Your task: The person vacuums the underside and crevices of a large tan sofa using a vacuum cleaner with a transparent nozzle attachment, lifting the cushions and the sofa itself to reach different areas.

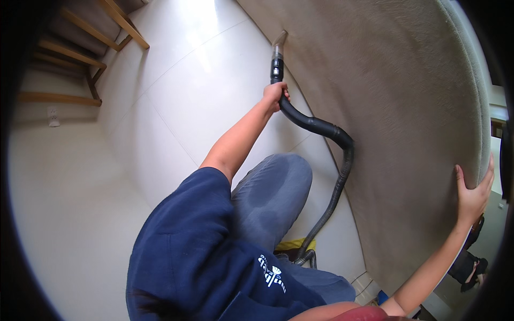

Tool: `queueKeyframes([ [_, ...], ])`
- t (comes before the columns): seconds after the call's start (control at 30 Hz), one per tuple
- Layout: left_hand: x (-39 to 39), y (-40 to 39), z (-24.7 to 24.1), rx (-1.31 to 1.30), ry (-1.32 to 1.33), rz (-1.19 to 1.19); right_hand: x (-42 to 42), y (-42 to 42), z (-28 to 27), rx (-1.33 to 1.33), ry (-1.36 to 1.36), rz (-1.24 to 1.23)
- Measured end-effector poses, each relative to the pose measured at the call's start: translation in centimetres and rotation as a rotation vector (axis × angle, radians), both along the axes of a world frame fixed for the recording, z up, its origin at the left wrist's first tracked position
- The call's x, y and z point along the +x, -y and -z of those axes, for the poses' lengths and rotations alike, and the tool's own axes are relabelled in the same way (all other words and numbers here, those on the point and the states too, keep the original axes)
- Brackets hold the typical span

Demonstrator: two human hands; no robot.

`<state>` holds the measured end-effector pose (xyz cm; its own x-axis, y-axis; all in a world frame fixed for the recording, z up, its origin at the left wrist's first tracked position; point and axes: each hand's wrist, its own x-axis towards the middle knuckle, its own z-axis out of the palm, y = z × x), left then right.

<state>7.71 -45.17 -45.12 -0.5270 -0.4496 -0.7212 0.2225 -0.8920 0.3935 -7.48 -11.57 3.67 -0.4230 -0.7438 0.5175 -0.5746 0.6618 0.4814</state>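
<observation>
My left hand (276,96) is closed around the black handle of a vacuum extractor hose (315,125). The hose's clear nozzle (278,43) touches the lower part of a large beige upholstered panel (401,120), which may be a sofa back; its fabric shows darker patches. My right hand (474,196) grips the panel's padded rim at the far right, thumb on the near face and fingers over the other side. From the handle the hose bends along the panel and runs down beside my knee, where it passes a yellow item (295,244).
Wooden chair legs (124,24) stand at the upper left, near a wall outlet (53,116). Pale tiled floor (188,80) lies between the wall and the panel. My bent knee is close to the hose. Beyond the rim, part of another person (468,269) shows at the lower right.
</observation>
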Motion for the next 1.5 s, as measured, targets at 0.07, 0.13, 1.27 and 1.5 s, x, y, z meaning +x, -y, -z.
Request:
queueKeyframes([
  [0.07, -0.1, 3.0, 1.1, -0.072, -0.015, -0.004, 0.1, 0.2, 0.0, -0.005, 0.023, -0.012],
  [0.13, -0.1, 5.1, 1.6, -0.066, -0.011, -0.027, 0.4, 0.7, -0.1, 0.004, 0.029, -0.036],
  [1.27, -2.6, -24.9, -17.3, 0.022, 0.052, -0.012, 0.5, 0.5, 0.5, -0.050, 0.061, 0.040],
  [1.5, -0.9, -21.2, -15.2, -0.028, 0.108, 0.039, -1.0, 0.2, 2.5, -0.066, 0.040, -0.053],
])
